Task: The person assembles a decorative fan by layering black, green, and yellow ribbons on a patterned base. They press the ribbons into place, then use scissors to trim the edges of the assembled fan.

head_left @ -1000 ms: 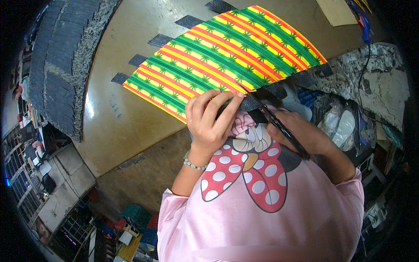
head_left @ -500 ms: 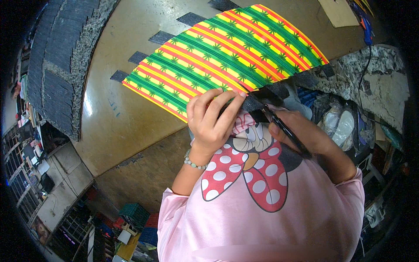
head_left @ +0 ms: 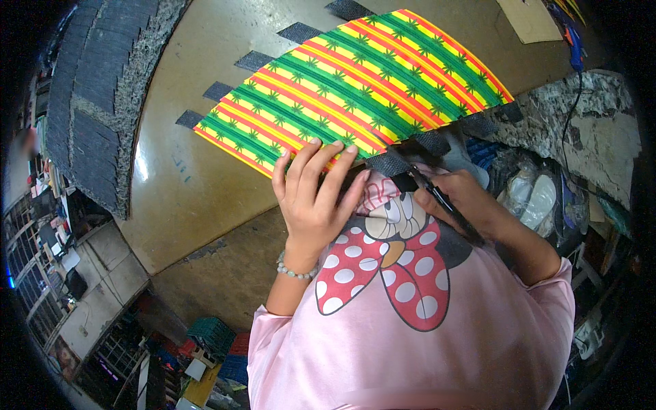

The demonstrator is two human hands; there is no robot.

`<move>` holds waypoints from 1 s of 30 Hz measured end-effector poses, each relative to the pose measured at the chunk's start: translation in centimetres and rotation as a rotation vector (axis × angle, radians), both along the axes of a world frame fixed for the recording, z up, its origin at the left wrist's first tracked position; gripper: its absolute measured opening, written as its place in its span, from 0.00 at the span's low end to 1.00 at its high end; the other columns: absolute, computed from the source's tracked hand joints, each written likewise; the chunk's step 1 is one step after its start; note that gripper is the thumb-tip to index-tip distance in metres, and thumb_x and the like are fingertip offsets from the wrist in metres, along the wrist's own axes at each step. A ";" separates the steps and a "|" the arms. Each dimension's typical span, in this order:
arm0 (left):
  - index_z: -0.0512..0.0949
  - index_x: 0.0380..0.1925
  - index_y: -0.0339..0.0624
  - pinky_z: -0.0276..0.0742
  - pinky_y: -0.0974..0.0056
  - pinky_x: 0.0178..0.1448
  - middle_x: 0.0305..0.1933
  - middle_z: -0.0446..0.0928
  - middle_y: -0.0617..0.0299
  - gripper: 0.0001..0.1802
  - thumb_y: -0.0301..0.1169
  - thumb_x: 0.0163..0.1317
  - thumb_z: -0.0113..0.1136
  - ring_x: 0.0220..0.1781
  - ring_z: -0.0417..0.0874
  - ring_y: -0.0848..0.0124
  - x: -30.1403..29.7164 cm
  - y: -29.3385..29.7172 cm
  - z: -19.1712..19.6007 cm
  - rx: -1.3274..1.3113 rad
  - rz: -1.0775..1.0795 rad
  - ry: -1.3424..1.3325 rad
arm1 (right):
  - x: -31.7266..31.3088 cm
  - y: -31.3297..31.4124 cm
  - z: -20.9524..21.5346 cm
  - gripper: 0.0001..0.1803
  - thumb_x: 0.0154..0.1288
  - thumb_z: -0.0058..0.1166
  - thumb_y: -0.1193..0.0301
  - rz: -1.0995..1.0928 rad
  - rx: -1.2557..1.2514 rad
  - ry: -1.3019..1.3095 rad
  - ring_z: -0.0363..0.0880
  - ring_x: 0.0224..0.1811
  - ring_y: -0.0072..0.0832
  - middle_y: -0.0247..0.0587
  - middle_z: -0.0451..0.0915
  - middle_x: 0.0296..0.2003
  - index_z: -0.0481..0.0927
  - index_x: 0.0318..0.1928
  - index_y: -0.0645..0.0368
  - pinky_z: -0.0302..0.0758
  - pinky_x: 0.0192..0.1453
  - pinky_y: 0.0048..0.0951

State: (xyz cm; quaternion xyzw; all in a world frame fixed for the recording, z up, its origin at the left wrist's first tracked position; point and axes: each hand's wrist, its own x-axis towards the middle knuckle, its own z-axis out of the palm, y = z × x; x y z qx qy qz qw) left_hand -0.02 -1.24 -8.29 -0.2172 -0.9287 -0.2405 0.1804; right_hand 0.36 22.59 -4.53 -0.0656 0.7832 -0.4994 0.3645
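Note:
A curved panel (head_left: 355,85) with red, yellow and green stripes and leaf shapes lies on the brown table. Dark woven strips (head_left: 297,32) stick out from under its far and near edges. My left hand (head_left: 311,188) rests on its near edge, fingers stretched out and apart, holding nothing. To the right of it, my right hand (head_left: 471,198) is closed round black-handled scissors (head_left: 444,199). Their blades point up and left at the near edge, beside a dark strip (head_left: 389,164). Part of the blades is hidden by that strip.
On the table's left (head_left: 154,205) lies a stack of dark, rough-edged pieces (head_left: 89,82). A tan board (head_left: 529,20) and a blue-handled tool (head_left: 574,48) with a cord are at the far right. Plastic-wrapped white items (head_left: 536,198) sit right of my arm; a green crate (head_left: 208,333) stands lower left.
My left hand has slid left along the panel's near edge, its fingers spreading a little. The panel has barely shifted. The scissors stay at the same edge in my right hand.

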 end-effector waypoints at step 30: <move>0.83 0.45 0.37 0.79 0.58 0.48 0.45 0.82 0.54 0.22 0.24 0.46 0.67 0.47 0.83 0.58 -2.1 1.6 1.1 0.201 -0.218 0.028 | 1.4 1.5 -1.4 0.34 0.73 0.36 0.41 0.029 -0.178 0.040 0.77 0.42 0.41 0.50 0.77 0.37 0.76 0.39 0.63 0.72 0.49 0.36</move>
